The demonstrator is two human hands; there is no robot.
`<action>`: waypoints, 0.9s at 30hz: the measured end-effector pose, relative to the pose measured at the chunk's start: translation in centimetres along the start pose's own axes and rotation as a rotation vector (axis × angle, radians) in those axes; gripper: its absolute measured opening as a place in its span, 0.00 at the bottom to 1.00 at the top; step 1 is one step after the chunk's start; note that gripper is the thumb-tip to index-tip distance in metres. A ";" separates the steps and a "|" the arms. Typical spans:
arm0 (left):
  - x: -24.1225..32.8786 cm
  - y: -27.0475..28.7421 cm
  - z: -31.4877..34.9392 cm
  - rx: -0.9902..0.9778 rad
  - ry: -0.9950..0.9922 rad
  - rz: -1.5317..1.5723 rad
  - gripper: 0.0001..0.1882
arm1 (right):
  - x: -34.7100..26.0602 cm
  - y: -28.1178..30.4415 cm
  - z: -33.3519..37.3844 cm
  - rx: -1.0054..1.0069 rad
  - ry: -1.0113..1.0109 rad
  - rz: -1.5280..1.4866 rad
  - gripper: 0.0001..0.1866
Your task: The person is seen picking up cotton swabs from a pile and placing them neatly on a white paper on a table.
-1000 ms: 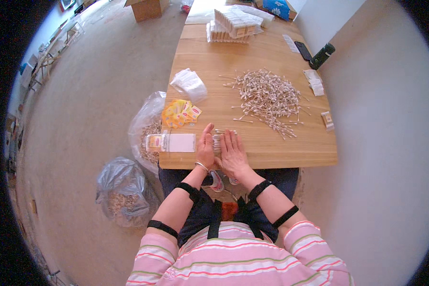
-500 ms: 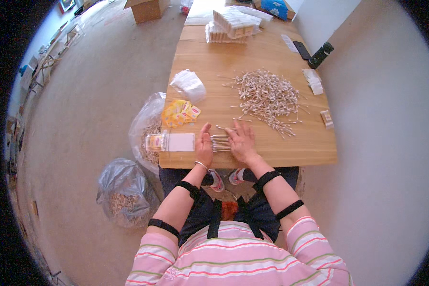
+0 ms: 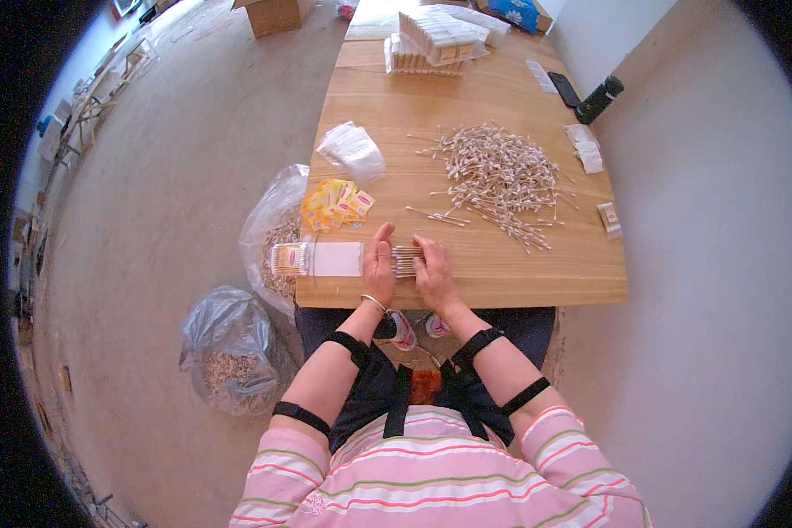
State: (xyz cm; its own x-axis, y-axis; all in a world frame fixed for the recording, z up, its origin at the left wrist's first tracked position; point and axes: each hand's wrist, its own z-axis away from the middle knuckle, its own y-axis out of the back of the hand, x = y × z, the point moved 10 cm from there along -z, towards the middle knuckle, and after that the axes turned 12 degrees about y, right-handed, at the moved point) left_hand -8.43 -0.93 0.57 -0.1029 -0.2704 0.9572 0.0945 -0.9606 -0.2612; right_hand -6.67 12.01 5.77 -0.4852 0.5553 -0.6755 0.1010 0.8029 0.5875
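A flat row of cotton swabs lies on the table near its front edge, between my two hands. My left hand stands on its edge at the left end of the row, fingers stretched upward and palm toward the swab tips. At the right end, my right hand has its fingers lightly bent beside the tips, and partly hides them. To the left of my left hand is a blank white card, beside a clear pack of swabs with a yellow label at the table's left edge.
A loose heap of cotton swabs spreads to the right. Yellow cards and clear plastic sleeves lie at left. Stacked packs stand farther back; a dark bottle is by the wall. Bags sit on the floor.
My right hand has slid left and turned from lying palm-down on the table to standing at the right end of the swab row. A few loose swabs behind it now show uncovered.
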 end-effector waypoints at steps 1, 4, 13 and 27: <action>0.1 0.2 0.1 0.005 0.000 -0.001 0.28 | 0.0 -0.1 0.1 0.017 -0.060 -0.090 0.20; 0.5 0.0 0.1 0.004 -0.009 -0.068 0.29 | 1.4 1.3 0.7 0.235 -0.249 -0.197 0.22; 0.7 -0.4 0.4 -0.007 0.000 -0.120 0.27 | 1.1 -1.0 0.5 0.184 -0.241 -0.379 0.25; 0.0 -0.4 0.0 -0.028 0.035 0.018 0.30 | 1.1 1.7 -0.1 0.001 -0.041 0.198 0.24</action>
State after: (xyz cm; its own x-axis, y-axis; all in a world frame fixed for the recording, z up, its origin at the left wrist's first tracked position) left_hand -8.44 -0.53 0.65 -0.1361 -0.2891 0.9476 0.0686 -0.9569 -0.2821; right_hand -7.11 13.92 6.06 -0.4202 0.7109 -0.5640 0.1916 0.6770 0.7106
